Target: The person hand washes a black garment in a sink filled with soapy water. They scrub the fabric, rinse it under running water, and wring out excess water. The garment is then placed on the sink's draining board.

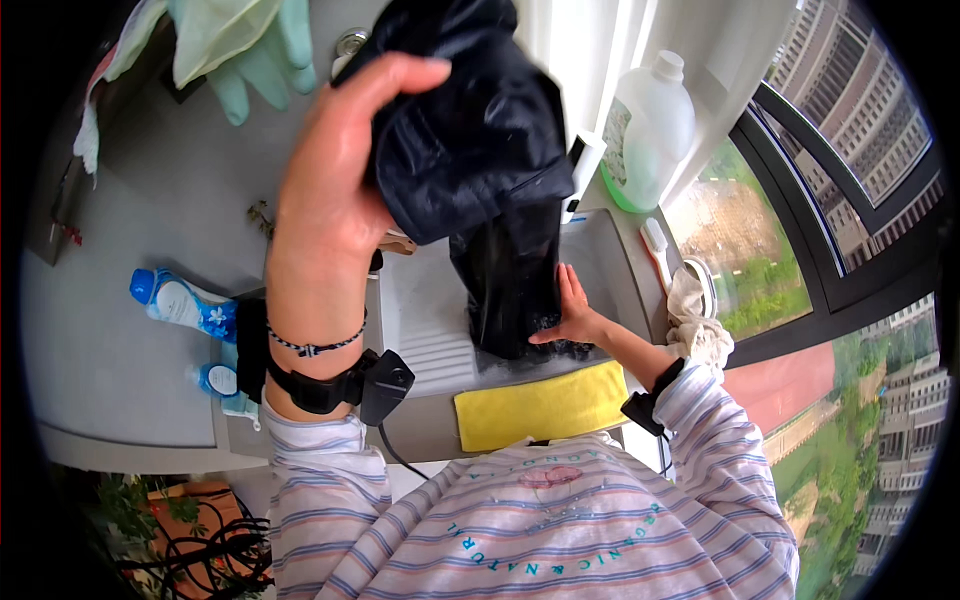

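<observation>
A wet black garment [495, 150] hangs over a laundry sink [427, 322] with a ribbed washboard slope. My left hand [352, 150] holds its upper part high, thumb across the front and the other fingers hidden behind the cloth. The lower part of the garment reaches down into the sink, where there is some water. My right hand [574, 311] lies flat against the lower right side of the garment, fingers extended; whether it grips any fabric cannot be told.
A yellow cloth [544, 405] covers the sink's near edge. Right of the sink are a scrubbing brush [656, 251], a crumpled cloth [697, 322] and a large jug [652, 127]. Blue-labelled bottles [187, 304] stand left. Rubber gloves [247, 52] hang at the upper left.
</observation>
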Tool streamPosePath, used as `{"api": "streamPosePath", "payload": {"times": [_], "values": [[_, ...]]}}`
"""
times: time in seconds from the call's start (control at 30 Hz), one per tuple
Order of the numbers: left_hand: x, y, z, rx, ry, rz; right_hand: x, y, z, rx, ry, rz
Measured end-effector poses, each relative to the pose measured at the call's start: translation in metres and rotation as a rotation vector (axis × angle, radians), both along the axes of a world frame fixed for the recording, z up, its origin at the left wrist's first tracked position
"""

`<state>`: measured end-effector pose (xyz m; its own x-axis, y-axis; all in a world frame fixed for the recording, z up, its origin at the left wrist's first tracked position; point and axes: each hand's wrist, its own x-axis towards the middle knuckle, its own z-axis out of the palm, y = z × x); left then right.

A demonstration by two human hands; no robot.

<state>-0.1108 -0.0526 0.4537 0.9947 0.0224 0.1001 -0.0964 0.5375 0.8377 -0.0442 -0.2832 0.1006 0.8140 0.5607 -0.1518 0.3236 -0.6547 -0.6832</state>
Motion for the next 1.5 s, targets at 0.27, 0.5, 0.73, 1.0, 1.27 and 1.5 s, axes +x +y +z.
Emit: {"api": "streamPosePath", "payload": {"times": [0.27,0.5,0.73,1.0,1.27,1.5], "values": [[-0.042,0.016,0.017,0.055,-0.413,-0.024,0.002,0.09,0.016,0.544,0.086,-0.354],[-0.083,0.061,-0.031,0.134,-0.099,0.493,0.019,0.07,0.114,1.24,1.033,-0.394],[-0.051,0.073,-0.113,0.672,-0.016,0.46,0.003,0.059,0.223,1.207,0.646,-0.328],[-0.015,0.03,-0.178,1.16,-0.262,0.249,-0.024,0.101,0.221,0.77,0.067,0.152],[0.024,0.047,-0.239,0.306,0.034,0.36,-0.005,0.065,0.165,0.993,0.52,0.275],[0.004,0.057,-0.226,0.032,0.404,0.515,0.056,0.005,0.015,0.153,0.609,-0.116]]}}
